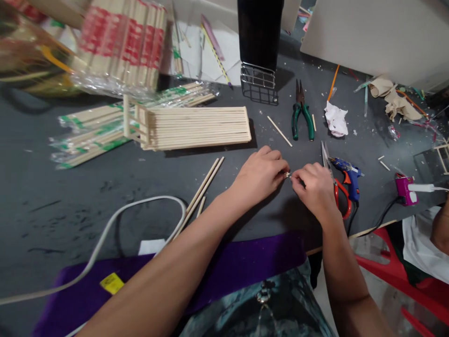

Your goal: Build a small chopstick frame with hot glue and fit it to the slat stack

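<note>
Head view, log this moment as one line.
left hand: pinching small pale piece; right hand: fingertips close beside it; glue gun: beside scissors; stick model: on table

A dark grey tabletop point(87, 206), scuffed and speckled with white crumbs, fills most of the view — its pale edge point(372, 229) shows at lower right. Beyond that edge stands a red plastic chair point(396, 276) on a light grey floor point(361, 309). Soft shadows fall across the table — the light looks diffuse.
</note>
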The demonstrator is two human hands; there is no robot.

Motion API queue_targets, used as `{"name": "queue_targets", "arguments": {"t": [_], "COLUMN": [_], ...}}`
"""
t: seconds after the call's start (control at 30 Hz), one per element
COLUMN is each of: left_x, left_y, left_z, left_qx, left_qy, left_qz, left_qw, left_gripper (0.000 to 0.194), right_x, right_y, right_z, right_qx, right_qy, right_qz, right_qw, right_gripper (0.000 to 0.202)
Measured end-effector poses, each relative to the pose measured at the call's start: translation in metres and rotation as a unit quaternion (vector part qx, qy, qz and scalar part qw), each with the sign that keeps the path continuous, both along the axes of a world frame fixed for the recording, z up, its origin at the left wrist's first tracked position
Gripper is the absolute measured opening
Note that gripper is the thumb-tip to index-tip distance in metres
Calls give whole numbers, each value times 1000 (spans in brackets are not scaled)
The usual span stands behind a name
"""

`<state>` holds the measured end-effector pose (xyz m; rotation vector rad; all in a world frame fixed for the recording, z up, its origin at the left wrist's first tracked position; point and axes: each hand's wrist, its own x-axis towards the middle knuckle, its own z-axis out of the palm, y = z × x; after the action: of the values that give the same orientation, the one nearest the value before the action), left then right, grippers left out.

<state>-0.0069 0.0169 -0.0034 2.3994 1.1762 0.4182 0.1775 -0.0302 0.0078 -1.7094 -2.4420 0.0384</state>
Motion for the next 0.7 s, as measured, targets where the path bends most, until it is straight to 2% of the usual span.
{"name": "queue_targets", "arguments": {"t": [0.27,0.47,0.7], "left_x": [1,2,2], "left_y": [-1,-1,-1], "left_z": [4,4,5], "left_qx": [-19,-22,-9], "left_qy": [0,-4,1], "left_qz": [4,4,1], "left_qw": [1000,1000,1000], "left_gripper": [17,20,23], "right_x": [-2,-2,-1], "right_y": [3,3,1], "right_z": [-5,-4,-5], "right_qx": [27,10,25], "right_qy": [-36,-17,-3], "right_qz": [21,22,25], "right_qw": [999,1000,999], "right_gripper": [27,30,29]}}
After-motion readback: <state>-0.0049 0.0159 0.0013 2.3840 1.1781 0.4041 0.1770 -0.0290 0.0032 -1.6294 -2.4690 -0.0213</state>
